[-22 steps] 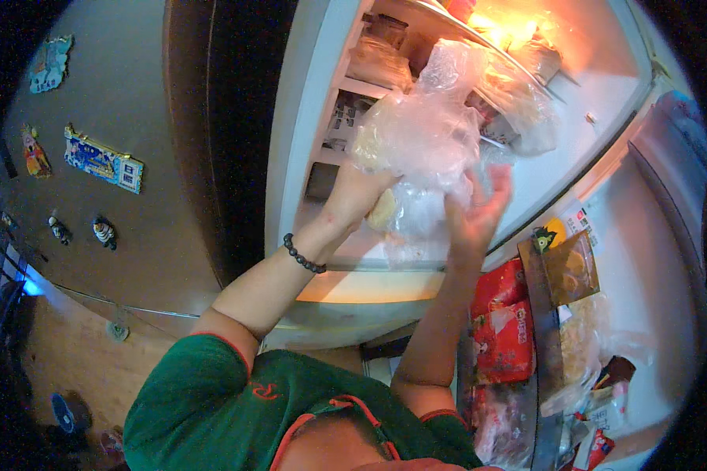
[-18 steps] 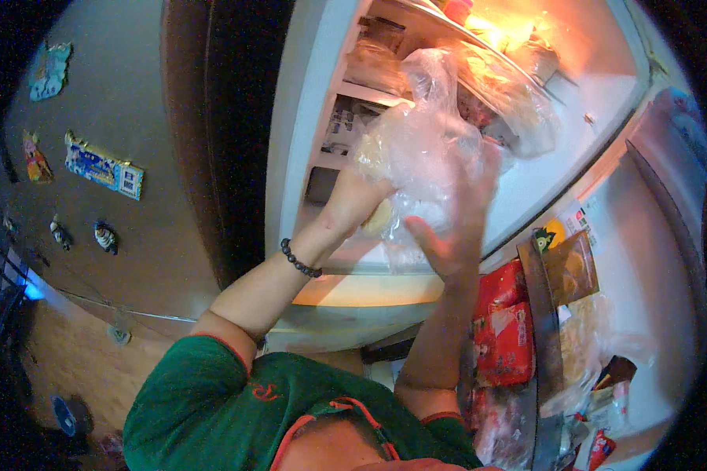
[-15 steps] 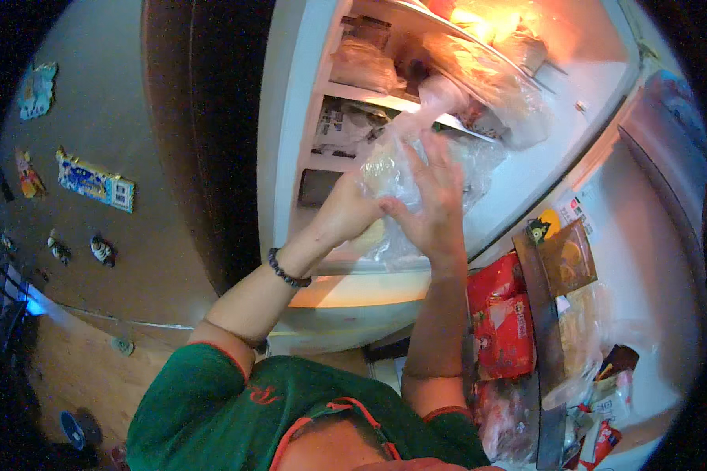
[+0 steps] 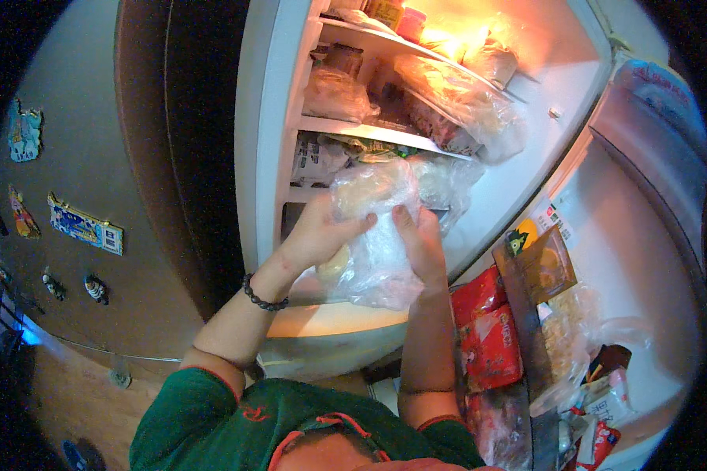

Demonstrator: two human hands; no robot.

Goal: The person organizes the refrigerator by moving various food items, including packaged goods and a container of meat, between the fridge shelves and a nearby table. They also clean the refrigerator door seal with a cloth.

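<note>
1. Plastic bag (image 4: 381, 263): clear and crinkled, held up between both hands just before the open fridge, with pale yellowish contents showing through its left side.
2. Fridge (image 4: 258, 157): white inside, standing open on the far side, with warm light glowing at its top.
3. Brown panel (image 4: 82, 184): fills the left side.
4. Fridge door (image 4: 644, 228): swung out to the right, its racks filled with packages.
5. Green shirt (image 4: 200, 412): red-trimmed, worn by the person at the near edge.
6. Shelf (image 4: 377, 132): white, beyond the hands, bearing wrapped food bags (image 4: 338, 96).
7. Left hand (image 4: 316, 234): grasps the bag's left side, thumb on the near face.
8. Right hand (image 4: 424, 250): grasps the right side, thumb up; its other fingers are mostly hidden.
9. Red packets (image 4: 491, 349): in the door rack, right of the right forearm.
10. Rectangular magnet (image 4: 85, 224): on the brown panel, left.
11. Bracelet (image 4: 261, 297): dark beads around the left wrist.
</note>
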